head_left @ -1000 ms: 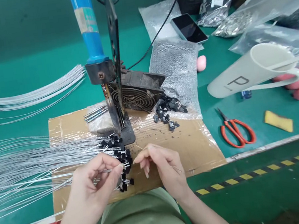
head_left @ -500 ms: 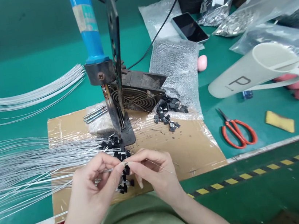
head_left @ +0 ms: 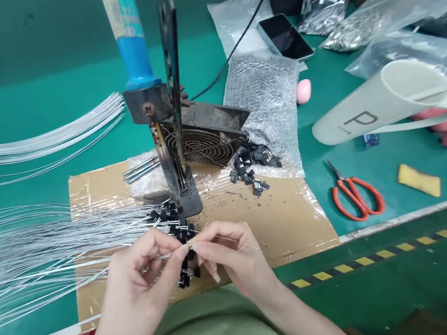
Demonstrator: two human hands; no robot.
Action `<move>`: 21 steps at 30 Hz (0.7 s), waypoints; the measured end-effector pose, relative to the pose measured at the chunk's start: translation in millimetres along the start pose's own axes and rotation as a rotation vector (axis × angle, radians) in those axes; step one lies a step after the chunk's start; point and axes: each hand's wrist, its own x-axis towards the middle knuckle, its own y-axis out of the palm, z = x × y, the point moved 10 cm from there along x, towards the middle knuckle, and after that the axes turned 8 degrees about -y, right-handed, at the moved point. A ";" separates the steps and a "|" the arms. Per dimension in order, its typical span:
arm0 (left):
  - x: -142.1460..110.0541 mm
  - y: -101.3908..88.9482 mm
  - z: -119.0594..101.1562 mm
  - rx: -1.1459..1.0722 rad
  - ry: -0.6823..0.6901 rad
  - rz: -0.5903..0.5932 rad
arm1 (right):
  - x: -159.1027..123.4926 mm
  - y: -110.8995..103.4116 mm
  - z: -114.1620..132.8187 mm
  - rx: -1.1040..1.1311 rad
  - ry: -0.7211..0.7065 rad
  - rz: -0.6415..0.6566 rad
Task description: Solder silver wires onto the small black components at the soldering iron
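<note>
My left hand (head_left: 139, 280) is closed in a pinch on a thin white wire (head_left: 164, 256), above the near edge of the cardboard. Fingertip to fingertip with it, my right hand (head_left: 235, 254) pinches a very fine wire (head_left: 235, 239) that trails back across the palm. Whatever tiny part lies between the fingertips is mostly covered. Just behind the fingers, small black connectors (head_left: 180, 231) sit on the ends of a spread of white wires (head_left: 43, 240). A blue-handled soldering iron (head_left: 133, 58) stands tip down in a black metal bracket (head_left: 175, 86) beyond the hands.
A fan (head_left: 207, 142) stands behind the iron, beside loose black pieces (head_left: 253, 158) on the cardboard (head_left: 289, 225). Rightward are orange-handled scissors (head_left: 355, 197), a yellow sponge (head_left: 418, 180), a white mug (head_left: 380, 103) and a phone (head_left: 285, 37). More wires (head_left: 58, 134) lie far left.
Both hands keep their pinch, fingertips together. The right hand has shifted slightly to the right, and its fingers have turned a little. The camera view has moved a bit.
</note>
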 end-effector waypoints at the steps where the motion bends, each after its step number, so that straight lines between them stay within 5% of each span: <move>1: -0.5 0.1 -1.0 -0.007 -0.004 -0.006 | 0.4 0.0 0.0 0.002 0.018 0.008; 21: -5.6 2.2 -8.2 -0.089 0.048 -0.145 | -1.9 6.0 -13.9 0.205 0.023 -0.073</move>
